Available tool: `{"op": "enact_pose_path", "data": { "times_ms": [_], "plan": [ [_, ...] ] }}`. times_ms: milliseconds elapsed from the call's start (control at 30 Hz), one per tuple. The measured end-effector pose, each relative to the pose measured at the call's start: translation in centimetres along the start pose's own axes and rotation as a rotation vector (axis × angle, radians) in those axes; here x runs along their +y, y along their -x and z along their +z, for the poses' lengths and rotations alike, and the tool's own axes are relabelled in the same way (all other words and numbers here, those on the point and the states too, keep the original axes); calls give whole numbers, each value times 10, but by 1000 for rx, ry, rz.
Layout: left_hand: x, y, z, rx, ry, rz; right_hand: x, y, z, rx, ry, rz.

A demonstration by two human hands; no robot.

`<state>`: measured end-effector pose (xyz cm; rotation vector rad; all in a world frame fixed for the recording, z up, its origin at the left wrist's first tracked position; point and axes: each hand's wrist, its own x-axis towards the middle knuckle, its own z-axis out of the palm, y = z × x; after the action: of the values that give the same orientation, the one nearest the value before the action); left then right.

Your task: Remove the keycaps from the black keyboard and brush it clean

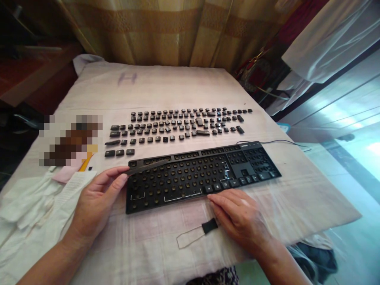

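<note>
Wire puller (194, 234) lay beside my right hand (237, 217), which rested open and flat on the cloth. My left hand (97, 198) pinched the spacebar cap (148, 166) over the keyboard (192, 178). Mostly stripped I'd say, only a few keys (231, 183) still on. Pulled keycaps (184, 124) sat in rows behind.

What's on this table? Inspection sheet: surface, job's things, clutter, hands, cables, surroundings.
Surface: pale cloth table cover.
Job's things: black plastic keyboard, most caps off; loose black keycaps in rows behind it; wire keycap puller with black grip in front.
Clutter: white folded rags, left.
Hands: left hand pinches long black key bar over keyboard's left corner; right hand flat by front edge.
Cables: thin black keyboard cable runs right.
Surroundings: beige striped curtain behind.
</note>
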<state>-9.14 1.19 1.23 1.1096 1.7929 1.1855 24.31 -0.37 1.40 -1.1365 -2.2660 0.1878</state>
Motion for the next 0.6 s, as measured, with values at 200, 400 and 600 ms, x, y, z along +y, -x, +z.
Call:
{"op": "enact_pose_path", "data": {
  "times_ms": [200,400,600],
  "plan": [
    [-2,2,4,71,-57,81,-26,-10,8,26,-98,-10],
    [-4,2,1,32,-19,89,-42,-18,26,-76,-71,-21],
    [-2,3,0,1,-40,108,-48,-20,33,-162,6,3]
  ]
}}
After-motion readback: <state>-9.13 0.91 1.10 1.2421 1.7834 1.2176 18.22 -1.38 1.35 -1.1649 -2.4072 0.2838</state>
